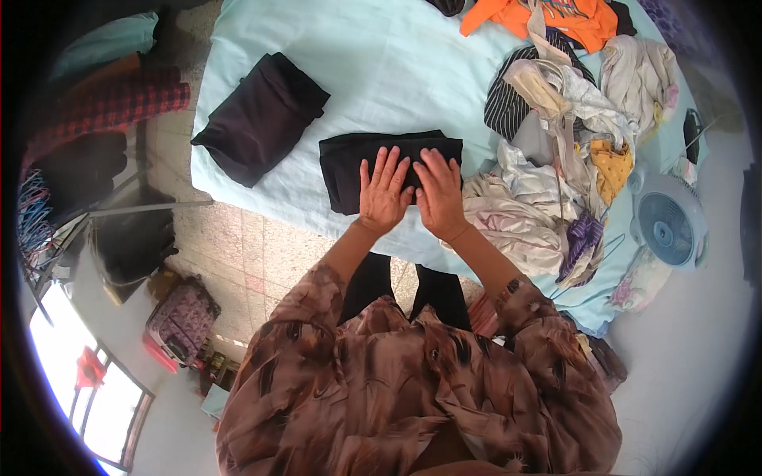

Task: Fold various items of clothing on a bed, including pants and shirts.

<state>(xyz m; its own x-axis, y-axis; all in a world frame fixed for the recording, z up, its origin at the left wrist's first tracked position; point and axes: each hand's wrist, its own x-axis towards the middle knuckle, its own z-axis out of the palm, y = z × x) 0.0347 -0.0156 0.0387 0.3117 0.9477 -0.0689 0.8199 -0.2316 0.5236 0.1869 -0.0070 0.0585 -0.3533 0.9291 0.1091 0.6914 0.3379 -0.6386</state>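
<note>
A folded black garment [340, 178] lies in a flat rectangle near the front edge of the bed. Both palms rest on top of it. My left hand [384, 190] lies flat with its fingers stretched out and a little apart. Close beside it, my right hand [436, 190] is also flat, fingers extended on the cloth, the two thumbs nearly meeting. The hands hide part of the garment, so its exact kind cannot be made out. To the left on the bed sits another folded dark garment [266, 119], thicker and less even.
The bed has a light blue sheet [381, 55]. On its right lies a loose heap of clothes [516, 214], with an orange garment [556, 20] at the far end. A blue fan [667, 222] stands beyond the heap. Clothes hang on a rack [151, 208] at left, near a patterned suitcase [184, 317].
</note>
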